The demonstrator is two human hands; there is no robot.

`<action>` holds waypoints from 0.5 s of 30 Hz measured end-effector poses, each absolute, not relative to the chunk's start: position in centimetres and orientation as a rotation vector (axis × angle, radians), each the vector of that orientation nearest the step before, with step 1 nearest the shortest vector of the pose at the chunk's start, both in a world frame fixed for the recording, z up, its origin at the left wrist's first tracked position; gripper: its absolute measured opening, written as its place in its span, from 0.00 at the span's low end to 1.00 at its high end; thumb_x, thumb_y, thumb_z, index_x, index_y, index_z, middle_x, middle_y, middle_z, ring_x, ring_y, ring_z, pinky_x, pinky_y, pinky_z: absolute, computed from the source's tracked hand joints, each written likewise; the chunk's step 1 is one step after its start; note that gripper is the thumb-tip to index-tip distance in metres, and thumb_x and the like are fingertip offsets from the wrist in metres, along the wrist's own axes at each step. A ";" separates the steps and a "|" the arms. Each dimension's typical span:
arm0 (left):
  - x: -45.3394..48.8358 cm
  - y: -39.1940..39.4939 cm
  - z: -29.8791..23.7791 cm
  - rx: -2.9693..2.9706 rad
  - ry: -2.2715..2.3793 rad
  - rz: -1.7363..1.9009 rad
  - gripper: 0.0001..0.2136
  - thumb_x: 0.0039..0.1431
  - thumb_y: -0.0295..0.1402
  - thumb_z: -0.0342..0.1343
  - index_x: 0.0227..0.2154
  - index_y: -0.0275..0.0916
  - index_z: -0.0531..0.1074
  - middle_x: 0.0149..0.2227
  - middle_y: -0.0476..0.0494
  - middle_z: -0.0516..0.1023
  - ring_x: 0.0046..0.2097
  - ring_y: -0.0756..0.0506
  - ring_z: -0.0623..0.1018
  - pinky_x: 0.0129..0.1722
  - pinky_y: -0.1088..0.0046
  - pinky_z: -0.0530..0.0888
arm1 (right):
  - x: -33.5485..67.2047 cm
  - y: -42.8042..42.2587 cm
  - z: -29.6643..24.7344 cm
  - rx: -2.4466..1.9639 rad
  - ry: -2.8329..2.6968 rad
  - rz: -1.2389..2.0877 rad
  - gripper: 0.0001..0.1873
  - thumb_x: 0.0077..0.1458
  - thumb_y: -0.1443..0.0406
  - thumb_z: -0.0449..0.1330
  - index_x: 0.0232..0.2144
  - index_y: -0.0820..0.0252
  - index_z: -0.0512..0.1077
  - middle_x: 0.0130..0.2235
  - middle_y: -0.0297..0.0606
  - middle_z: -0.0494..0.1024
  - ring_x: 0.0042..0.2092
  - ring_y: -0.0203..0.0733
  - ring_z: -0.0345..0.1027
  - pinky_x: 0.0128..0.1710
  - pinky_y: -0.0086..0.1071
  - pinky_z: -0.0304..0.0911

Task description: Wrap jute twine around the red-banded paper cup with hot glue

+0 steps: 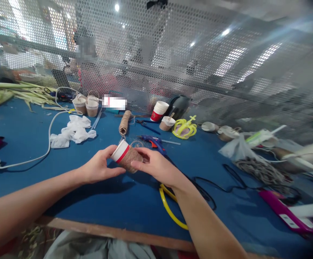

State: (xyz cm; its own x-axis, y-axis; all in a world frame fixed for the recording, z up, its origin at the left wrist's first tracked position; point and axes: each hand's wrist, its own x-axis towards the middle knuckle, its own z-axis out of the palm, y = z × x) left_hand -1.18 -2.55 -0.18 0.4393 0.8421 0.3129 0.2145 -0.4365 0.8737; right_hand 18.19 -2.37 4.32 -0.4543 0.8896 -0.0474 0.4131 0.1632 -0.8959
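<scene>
A paper cup (pixel 129 158) is held tilted above the blue table, its white rim toward the upper left. Brown twine covers its lower part, and a red band shows between the twine and the rim. My left hand (pixel 101 163) grips the rim end between thumb and fingers. My right hand (pixel 153 163) holds the twine-wrapped base end, its fingers partly hidden behind the cup. Behind the cup lies a roll of twine (pixel 124 123), with a strand running toward the cup. Just beyond my right hand is a blue glue gun (pixel 154 142).
Crumpled white plastic (pixel 74 131) lies left, near a white cable (pixel 50 136). Twine-covered cups (pixel 92 108), stacked paper cups (pixel 159 110) and a yellow crown-shaped piece (pixel 184 128) stand along the mesh partition (pixel 145 61). At right are a grey cord bundle (pixel 261 171) and a purple power strip (pixel 286 212).
</scene>
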 end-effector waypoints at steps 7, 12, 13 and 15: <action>-1.2 -2.1 0.1 1.726 0.876 1.067 0.15 0.45 0.35 0.59 0.37 0.35 0.67 0.36 0.45 0.73 0.38 0.46 0.71 0.39 0.72 0.66 | 17.9 -1.9 2.6 -1.391 -2.031 0.883 0.31 0.43 0.58 0.62 0.49 0.65 0.62 0.46 0.47 0.71 0.44 0.47 0.68 0.43 0.41 0.62; -1.5 -0.9 0.2 1.191 0.930 1.358 0.11 0.52 0.39 0.51 0.30 0.35 0.69 0.28 0.48 0.72 0.33 0.50 0.70 0.35 0.75 0.66 | 17.7 -1.9 2.3 -1.377 -2.070 0.771 0.30 0.42 0.59 0.62 0.48 0.64 0.64 0.47 0.47 0.70 0.46 0.47 0.66 0.45 0.42 0.61; -1.6 -0.6 0.2 1.115 0.946 1.394 0.10 0.51 0.38 0.52 0.26 0.35 0.68 0.24 0.50 0.70 0.30 0.52 0.69 0.33 0.76 0.65 | 17.7 -1.9 2.2 -1.374 -2.073 0.752 0.30 0.42 0.59 0.63 0.47 0.63 0.64 0.47 0.47 0.70 0.46 0.47 0.66 0.46 0.42 0.60; -1.8 -0.1 0.2 1.024 0.922 1.407 0.11 0.50 0.38 0.53 0.20 0.36 0.66 0.19 0.53 0.65 0.24 0.53 0.66 0.28 0.77 0.64 | 17.6 -1.9 2.1 -1.365 -2.082 0.734 0.29 0.41 0.59 0.63 0.47 0.62 0.65 0.47 0.46 0.70 0.47 0.48 0.65 0.46 0.42 0.60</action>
State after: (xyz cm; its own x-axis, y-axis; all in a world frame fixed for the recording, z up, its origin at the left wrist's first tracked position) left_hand -1.80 -0.14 0.23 -0.0125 0.9964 0.0843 -0.3206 -0.0839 0.9435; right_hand 17.60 -1.91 2.10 -0.3416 0.9292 0.1408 0.6353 0.3387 -0.6941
